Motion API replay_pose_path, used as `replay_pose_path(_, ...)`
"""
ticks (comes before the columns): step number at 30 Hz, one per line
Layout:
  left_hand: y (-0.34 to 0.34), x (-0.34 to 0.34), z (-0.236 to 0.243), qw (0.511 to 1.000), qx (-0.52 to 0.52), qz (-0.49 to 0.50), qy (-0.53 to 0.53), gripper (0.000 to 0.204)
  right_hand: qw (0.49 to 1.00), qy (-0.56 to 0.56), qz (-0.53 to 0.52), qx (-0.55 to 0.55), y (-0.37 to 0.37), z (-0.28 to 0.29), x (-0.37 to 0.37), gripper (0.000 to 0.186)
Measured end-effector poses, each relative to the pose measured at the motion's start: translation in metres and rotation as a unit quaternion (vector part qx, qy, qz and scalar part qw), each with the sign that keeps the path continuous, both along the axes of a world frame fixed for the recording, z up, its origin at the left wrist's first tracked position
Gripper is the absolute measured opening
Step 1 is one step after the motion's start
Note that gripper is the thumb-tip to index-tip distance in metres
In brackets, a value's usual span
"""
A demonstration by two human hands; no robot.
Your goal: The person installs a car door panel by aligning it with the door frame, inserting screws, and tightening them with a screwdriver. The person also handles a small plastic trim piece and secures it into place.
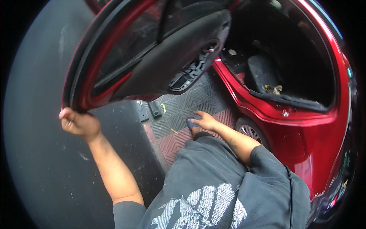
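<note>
My left hand (78, 121) has its fingers wrapped round the lower outer edge of an open red car door (111, 61). The door's dark inner trim panel (150, 66) has an exposed opening with a pale plastic frame (188, 74) inside it. Out in the air, above the tiled floor beside the car, my right hand (203, 120) has its fingers apart and nothing in them. To its right is the red car body (286, 145), with an open door aperture and a dark interior, where small pale and yellow objects (273, 88) lie.
A dark wall or surface (42, 99) fills the left side. Black pieces (154, 109) and a small yellow item (163, 108) lie on grey and red grid tiles (175, 147). The car's wheel (248, 133) is beside my right arm. My sandalled foot (191, 126) shows below.
</note>
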State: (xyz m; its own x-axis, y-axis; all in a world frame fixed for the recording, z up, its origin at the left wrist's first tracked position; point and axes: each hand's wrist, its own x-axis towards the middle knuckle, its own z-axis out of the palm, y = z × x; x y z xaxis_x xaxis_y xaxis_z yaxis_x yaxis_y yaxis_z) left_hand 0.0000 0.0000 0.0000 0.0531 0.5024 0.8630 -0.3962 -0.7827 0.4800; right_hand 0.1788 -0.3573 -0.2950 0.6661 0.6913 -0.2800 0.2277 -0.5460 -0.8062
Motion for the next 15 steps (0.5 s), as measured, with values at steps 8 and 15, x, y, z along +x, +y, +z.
replay_pose_path(8,-0.008,-0.008,-0.015,0.991,-0.097,-0.084,-0.031,0.07,0.997,-0.039,-0.044,0.048,-0.209,0.28,0.061,0.054)
replay_pose_path(15,-0.064,0.023,0.0,0.979,-0.196,0.042,-0.042,0.09,0.96,0.051,-0.041,0.274,-0.206,0.336,0.203,0.048)
